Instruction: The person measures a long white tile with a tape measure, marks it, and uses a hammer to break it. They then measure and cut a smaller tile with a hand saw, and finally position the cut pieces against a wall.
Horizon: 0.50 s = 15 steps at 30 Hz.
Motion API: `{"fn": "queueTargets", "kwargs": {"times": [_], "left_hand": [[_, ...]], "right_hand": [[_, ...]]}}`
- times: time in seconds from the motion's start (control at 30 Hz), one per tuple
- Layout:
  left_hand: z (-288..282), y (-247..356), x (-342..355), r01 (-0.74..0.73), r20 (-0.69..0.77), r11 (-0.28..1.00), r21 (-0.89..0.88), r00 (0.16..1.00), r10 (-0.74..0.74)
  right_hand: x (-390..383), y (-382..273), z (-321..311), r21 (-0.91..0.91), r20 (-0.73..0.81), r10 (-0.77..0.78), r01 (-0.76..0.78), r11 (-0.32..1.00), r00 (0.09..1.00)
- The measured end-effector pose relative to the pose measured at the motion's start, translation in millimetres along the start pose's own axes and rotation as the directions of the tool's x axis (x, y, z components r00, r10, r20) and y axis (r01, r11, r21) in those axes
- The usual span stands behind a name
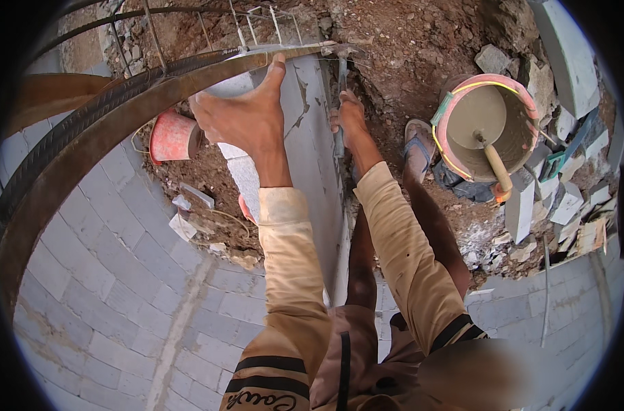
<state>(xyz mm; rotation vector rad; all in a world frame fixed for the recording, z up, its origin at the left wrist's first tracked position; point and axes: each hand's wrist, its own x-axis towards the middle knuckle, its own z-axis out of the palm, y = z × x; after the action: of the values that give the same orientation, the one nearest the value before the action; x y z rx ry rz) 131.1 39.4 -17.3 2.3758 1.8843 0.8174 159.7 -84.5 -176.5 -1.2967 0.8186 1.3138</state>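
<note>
Evidently, both hands work at the top of the wall (300, 151), one steadying and one carrying the tool. The left hand (247, 120) stands at the board (209, 74), thumb raised against its lower edge, probably to keep it from shifting. Its fingers are hidden, so whether that grip is closed cannot be told. The board extends from the left edge to its far end over the wall.

The right hand (352, 120) has its grip closed around the handle of the hammer (342, 74). The hammer's head lies beside the board's end; contact cannot be confirmed. The hold, partway along the handle, presumably favours control over force.

Dark ribbed bars (72, 128) run alongside the board. A bucket (531, 109) of mortar (465, 125) stands on the soil at right, near the foot, presumably for easy reach. A trowel (497, 168) leans in it, handle over the rim, likely to keep it clean. A red bucket (171, 137) lies tipped left of the wall.
</note>
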Motion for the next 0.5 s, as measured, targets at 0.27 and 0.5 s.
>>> {"fn": "queueTargets", "kwargs": {"times": [0.27, 0.5], "left_hand": [[-4.5, -3.3, -3.1, 0.018, 0.072, 0.993, 0.115, 0.997, -0.027], [-77.1, -48.5, -22.3, 0.124, 0.334, 0.955, -0.268, 0.942, -0.028]], "right_hand": [[-47.2, 13.8, -26.4, -0.063, -0.049, -0.102, 0.099, 0.993, 0.994], [-139.0, 29.8, -52.8, -0.142, -0.058, -0.167, 0.157, 0.977, 0.984]]}}
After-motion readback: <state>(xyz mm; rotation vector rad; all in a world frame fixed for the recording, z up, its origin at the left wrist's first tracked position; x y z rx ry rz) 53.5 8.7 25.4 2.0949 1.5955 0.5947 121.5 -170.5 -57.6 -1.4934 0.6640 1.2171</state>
